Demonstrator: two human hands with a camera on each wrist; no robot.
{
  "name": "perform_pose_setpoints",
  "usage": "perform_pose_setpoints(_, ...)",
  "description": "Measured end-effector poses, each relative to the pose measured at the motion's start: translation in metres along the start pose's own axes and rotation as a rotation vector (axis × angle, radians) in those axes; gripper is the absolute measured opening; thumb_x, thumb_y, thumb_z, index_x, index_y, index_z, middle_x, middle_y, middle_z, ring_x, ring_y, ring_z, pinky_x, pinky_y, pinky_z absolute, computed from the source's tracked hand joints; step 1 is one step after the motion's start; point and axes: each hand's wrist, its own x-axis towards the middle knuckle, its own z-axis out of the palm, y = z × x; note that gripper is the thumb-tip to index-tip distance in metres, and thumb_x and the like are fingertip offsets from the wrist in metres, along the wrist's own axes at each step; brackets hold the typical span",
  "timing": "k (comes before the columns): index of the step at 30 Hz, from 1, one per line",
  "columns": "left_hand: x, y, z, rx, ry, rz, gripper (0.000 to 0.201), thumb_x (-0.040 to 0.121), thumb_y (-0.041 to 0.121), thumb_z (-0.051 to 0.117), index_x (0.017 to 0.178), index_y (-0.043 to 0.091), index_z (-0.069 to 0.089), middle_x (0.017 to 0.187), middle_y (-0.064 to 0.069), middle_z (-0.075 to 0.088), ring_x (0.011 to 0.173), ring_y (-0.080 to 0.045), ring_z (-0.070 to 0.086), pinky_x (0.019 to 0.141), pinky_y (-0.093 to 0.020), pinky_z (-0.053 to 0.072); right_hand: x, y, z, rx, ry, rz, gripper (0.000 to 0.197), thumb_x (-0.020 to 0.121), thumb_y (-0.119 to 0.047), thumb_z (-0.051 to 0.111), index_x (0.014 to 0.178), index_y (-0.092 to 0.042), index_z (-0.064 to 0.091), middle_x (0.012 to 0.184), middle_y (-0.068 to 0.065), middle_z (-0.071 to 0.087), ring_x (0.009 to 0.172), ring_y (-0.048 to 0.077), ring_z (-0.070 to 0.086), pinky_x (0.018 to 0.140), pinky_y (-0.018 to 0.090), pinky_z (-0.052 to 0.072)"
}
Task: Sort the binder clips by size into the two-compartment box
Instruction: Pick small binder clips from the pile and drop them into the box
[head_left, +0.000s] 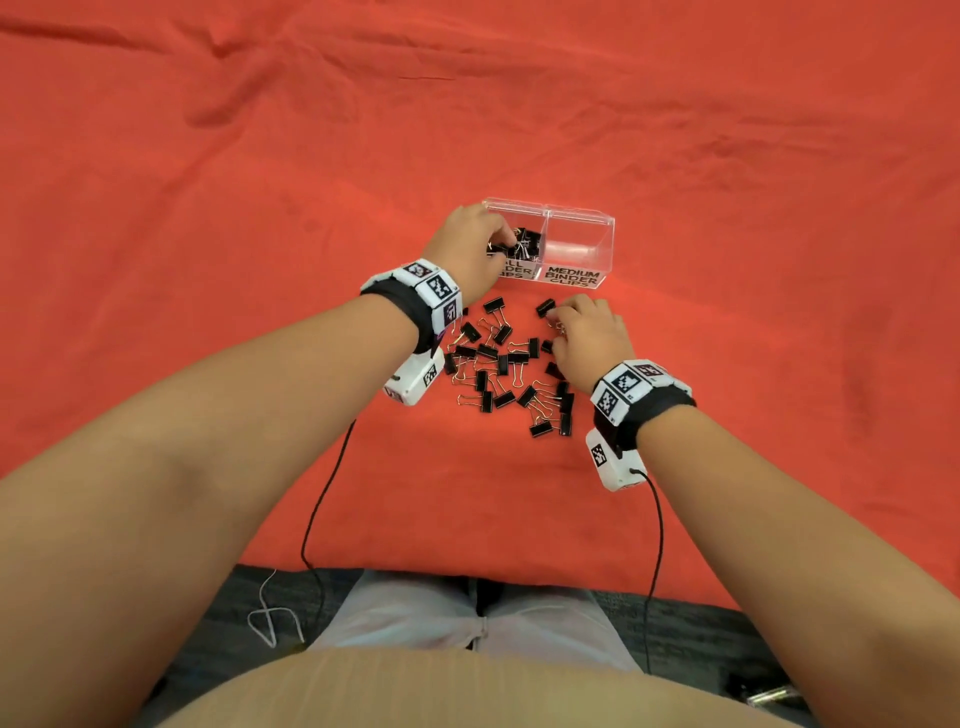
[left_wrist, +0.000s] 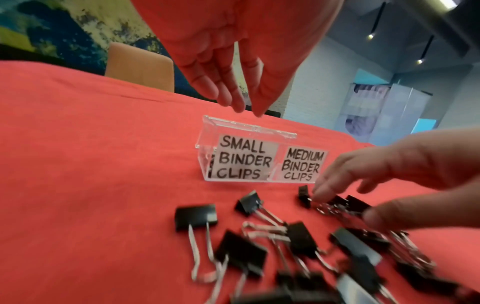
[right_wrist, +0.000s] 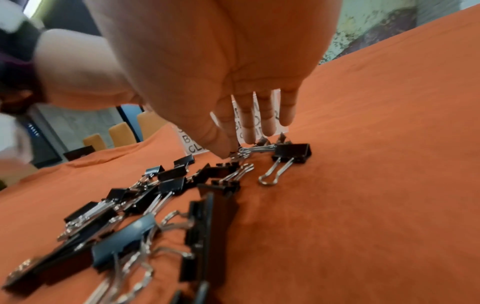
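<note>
Head view: two hands (head_left: 530, 291), one box (head_left: 605, 228)

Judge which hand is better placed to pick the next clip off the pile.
Right. The right hand is down on the loose binder clips, fingertips at one's wire handles, while the left hand is over the box's small compartment.

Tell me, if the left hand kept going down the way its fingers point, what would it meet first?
Probably the small binder clips in the box's left compartment: the left hand points down over them. How close it already is, I can't tell.
</note>
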Motion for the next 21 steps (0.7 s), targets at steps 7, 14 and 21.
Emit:
perform_pose_setpoints(7, -0.052, -0.029, 0.023, 0.048, -0.197, -0.086, 0.013, 0.087, 0.016, 0.059, 0.097, 0.021, 0.065, 0.100, 0.002, 0.055, 0.091, -0.014, 0.055, 0.085, -0.036, 0.053, 0.006, -0.039, 0.002, 0.136, -0.003, -0.104, 0.030, 0.089, -0.027, 0.056, 0.118, -0.020, 0.059, 0.116, 0.004, 0.055, 0.114, 0.024, 0.044, 0.100, 0.040, 0.038)
perform_pose_setpoints(14, -0.077, -0.042, 0.033, 0.055, -0.256, -0.161, 0.026, 0.085, 0.019, 0.063, 0.111, 0.018, 0.062, 0.108, -0.005, 0.053, 0.098, -0.022, 0.056, 0.088, -0.039, 0.050, 0.017, -0.049, 0.008, 0.226, -0.040, -0.044, 0.011, 0.086, -0.013, 0.060, 0.094, -0.007, 0.065, 0.103, 0.010, 0.056, 0.102, 0.025, 0.050, 0.092, 0.035, 0.044)
perform_pose_setpoints(21, -0.082, -0.049, 0.039, 0.010, -0.276, -0.143, 0.021, 0.088, 0.015, 0.063, 0.109, 0.014, 0.065, 0.115, -0.008, 0.054, 0.104, -0.024, 0.055, 0.093, -0.037, 0.048, 0.013, -0.030, -0.003, 0.276, -0.025, 0.025, 0.012, 0.085, -0.015, 0.062, 0.096, -0.012, 0.066, 0.100, 0.005, 0.059, 0.098, 0.020, 0.053, 0.086, 0.028, 0.043)
